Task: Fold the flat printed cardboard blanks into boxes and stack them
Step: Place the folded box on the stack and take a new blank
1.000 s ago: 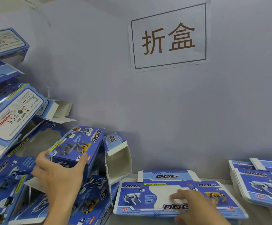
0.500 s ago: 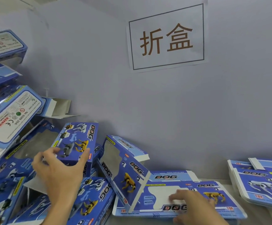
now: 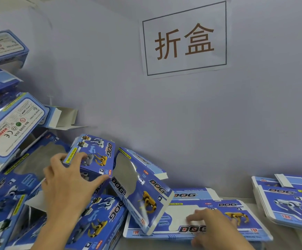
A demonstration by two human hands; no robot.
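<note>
Left hand (image 3: 69, 179) grips a folded box (image 3: 92, 156), thumb along its near edge and fingers curled over the far corner, setting it onto the pile (image 3: 20, 186) at the left. Since a second ago that box has shifted only a little, but the one just right of the left hand has gone over: the tipped box (image 3: 143, 190), which stood on end with its white inside showing, now leans down with its printed face up and its lower corner resting on the blanks (image 3: 218, 219). It reads as a slip, not a placement, so that box likely needs righting and stacking before the next blank is lifted.

Right hand (image 3: 213, 226) lies on the top blank as before, fingers spread and fairly flat on the white window panel, pinching nothing. It looks set to take that blank, though the fallen box now covers the blank's left end.

Count: two hands. One box in hand, one tipped beside it, one lying below the left hand at the front (image 3: 99, 221). Up and left of the left hand the pile holds at least five more; an exact number is beyond me, they overlap. Two stacks of blanks: one under the right hand, a second stack (image 3: 290, 201) well to its right. One sign (image 3: 184, 38) on the wall above.
</note>
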